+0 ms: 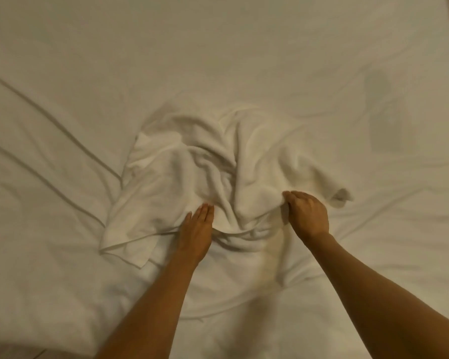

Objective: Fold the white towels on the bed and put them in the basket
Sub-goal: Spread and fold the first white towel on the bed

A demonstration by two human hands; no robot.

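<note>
From my seat the towel (208, 161) reads as thick white terry cloth, matt and nubbly, bunched into soft rounded folds with a flatter hemmed edge at its near left corner. The sheet (62, 73) under it is thinner woven cloth, smooth and matt, creased in long sharp lines, and I see a faint greyish patch far right.

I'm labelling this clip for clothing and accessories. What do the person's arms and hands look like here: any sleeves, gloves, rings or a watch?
Both forearms are bare as far as the frame shows, with no sleeves in view. The left hand and right hand wear no gloves. No watch, bracelet or ring shows on the visible sides.
</note>
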